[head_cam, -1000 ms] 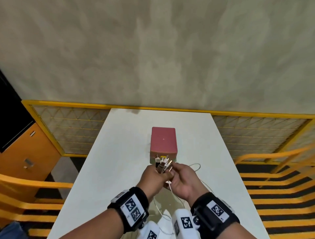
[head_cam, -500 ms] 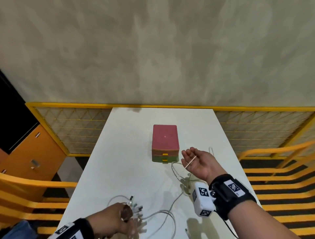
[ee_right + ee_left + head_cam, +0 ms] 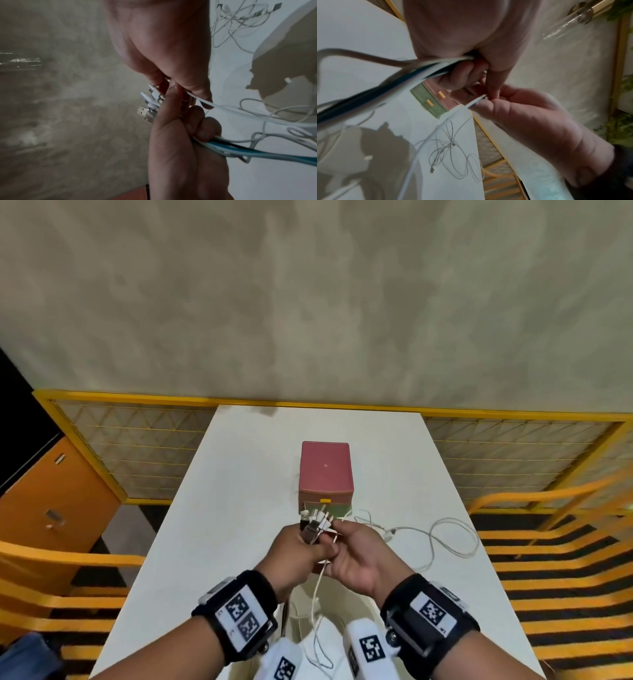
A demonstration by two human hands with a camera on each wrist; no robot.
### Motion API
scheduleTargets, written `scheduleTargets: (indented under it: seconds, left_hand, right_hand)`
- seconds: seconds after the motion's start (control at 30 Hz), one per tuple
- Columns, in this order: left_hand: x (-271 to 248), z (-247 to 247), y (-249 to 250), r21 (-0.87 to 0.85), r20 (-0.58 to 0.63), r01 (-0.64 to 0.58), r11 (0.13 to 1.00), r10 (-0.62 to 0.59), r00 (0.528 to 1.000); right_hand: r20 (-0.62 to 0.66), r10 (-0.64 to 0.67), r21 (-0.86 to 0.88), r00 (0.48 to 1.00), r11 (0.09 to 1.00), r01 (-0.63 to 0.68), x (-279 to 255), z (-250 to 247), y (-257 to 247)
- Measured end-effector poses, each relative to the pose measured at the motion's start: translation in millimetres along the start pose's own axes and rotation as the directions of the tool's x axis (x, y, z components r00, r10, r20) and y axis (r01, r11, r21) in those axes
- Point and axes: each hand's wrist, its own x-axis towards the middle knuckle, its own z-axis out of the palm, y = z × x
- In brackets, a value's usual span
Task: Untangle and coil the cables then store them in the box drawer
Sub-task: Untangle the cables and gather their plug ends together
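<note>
A red-topped drawer box [image 3: 325, 470] stands mid-table, its green bottom drawer [image 3: 428, 102] shut. My left hand [image 3: 308, 542] grips a cable bundle [image 3: 419, 70] in its fist, held in front of the box. The bundle's plugs [image 3: 317, 522] fan out above the fist, and USB ends [image 3: 149, 104] show in the right wrist view. My right hand [image 3: 337, 537] touches the left one and pinches a thin white cable [image 3: 471, 104] [image 3: 214, 106] beside the plugs. The cables hang down between my wrists.
More loose white cables [image 3: 445, 539] lie tangled on the white table [image 3: 239, 474] to the right of the box, also seen as a tangle [image 3: 453, 155]. Yellow chairs [image 3: 548, 542] flank the table. An orange cabinet [image 3: 51, 501] stands at left.
Half a second ago my hands were apart, the left low at the table's front, the right out by the box. Both have come back together in front of the box.
</note>
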Motion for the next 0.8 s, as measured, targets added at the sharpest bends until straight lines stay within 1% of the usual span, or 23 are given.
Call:
scheduleTargets:
  seconds: [0.07, 0.1, 0.17, 0.23, 0.3, 0.33, 0.4, 0.43, 0.47, 0.5, 0.53, 0.57, 0.6, 0.63, 0.67, 0.7, 0.73, 0.8]
  left_hand:
    - [-3.8, -5.1, -7.3, 0.056, 0.071, 0.032, 0.998, -0.036, 0.997]
    - [-6.4, -9.5, -13.2, 0.11, 0.124, 0.057, 0.992, -0.071, 0.99]
    - [-14.2, -23.7, -26.3, 0.25, 0.219, 0.097, 0.963, -0.154, 0.963]
    - [-24.2, -39.4, -38.6, 0.404, 0.279, 0.124, 0.906, -0.251, 0.927]
    - [-32.9, -58.8, -48.9, 0.534, 0.305, 0.136, 0.834, -0.34, 0.89]
    - [-36.4, -68.8, -52.6, 0.609, 0.313, 0.128, 0.783, -0.385, 0.868]
    - [-39.9, -85.0, -58.3, 0.753, 0.299, 0.105, 0.649, -0.48, 0.825]
    - [-41.1, -91.5, -59.4, 0.803, 0.276, 0.098, 0.588, -0.514, 0.812]
    - [-42.0, -96.8, -60.4, 0.829, 0.259, 0.091, 0.551, -0.524, 0.812]
    - [-43.1, -100.0, -59.5, 0.827, 0.257, 0.094, 0.554, -0.522, 0.814]
    - [-43.4, -102.5, -58.6, 0.787, 0.269, 0.118, 0.606, -0.509, 0.818]
    - [-43.1, -103.4, -56.7, 0.696, 0.277, 0.169, 0.698, -0.478, 0.833]
    - [-40.7, -102.8, -55.9, 0.565, 0.252, 0.223, 0.795, -0.423, 0.87]
    - [-37.0, -99.8, -53.2, 0.419, 0.194, 0.252, 0.872, -0.357, 0.914]
    - [-33.2, -94.6, -49.3, 0.274, 0.121, 0.249, 0.929, -0.29, 0.949]
    - [-28.3, -87.1, -44.1, 0.156, 0.057, 0.217, 0.964, -0.228, 0.972]
    - [-23.3, -77.3, -36.8, 0.079, 0.017, 0.178, 0.981, -0.18, 0.984]
    - [-17.9, -54.3, -23.8, 0.023, 0.025, 0.1, 0.995, -0.101, 0.995]
  right_hand:
    - [0.005, 0.008, 0.018, 1.0, 1.0, -0.008, -4.0, -5.3, -3.8]
    - [-0.024, 0.001, 0.04, 1.0, 0.999, 0.0, -3.0, -10.6, -7.0]
    - [-0.108, -0.033, 0.048, 0.994, 0.998, 0.038, 0.2, -19.3, -17.1]
    - [-0.155, -0.062, 0.05, 0.986, 0.996, 0.07, 2.8, -29.7, -26.6]
    - [-0.172, -0.077, 0.067, 0.982, 0.994, 0.089, 2.6, -37.5, -32.3]
    - [-0.177, -0.084, 0.075, 0.981, 0.992, 0.098, 0.9, -39.8, -34.4]
    - [-0.19, -0.098, 0.093, 0.977, 0.989, 0.117, -1.7, -43.5, -37.8]
    - [-0.191, -0.103, 0.091, 0.976, 0.988, 0.122, -2.0, -44.7, -38.6]
    - [-0.188, -0.105, 0.083, 0.977, 0.989, 0.122, -2.3, -45.5, -38.4]
    - [-0.175, -0.107, 0.071, 0.979, 0.99, 0.121, -3.5, -45.4, -36.7]
    - [-0.159, -0.107, 0.047, 0.981, 0.992, 0.116, -4.3, -45.1, -33.9]
    - [-0.132, -0.102, 0.019, 0.986, 0.994, 0.105, -5.0, -44.1, -29.8]
    - [-0.109, -0.092, -0.013, 0.99, 0.996, 0.091, -5.7, -42.8, -24.8]
    - [-0.092, -0.081, -0.033, 0.992, 0.996, 0.078, -6.2, -40.6, -18.9]
    - [-0.078, -0.069, -0.042, 0.995, 0.997, 0.065, -6.8, -37.8, -13.0]
    - [-0.07, -0.055, -0.049, 0.996, 0.997, 0.052, -5.4, -34.9, -6.4]
    - [-0.061, -0.044, -0.055, 0.997, 0.998, 0.04, -4.4, -31.4, -0.3]
    - [-0.04, -0.02, -0.065, 0.999, 0.998, 0.018, -0.1, -23.1, 10.3]
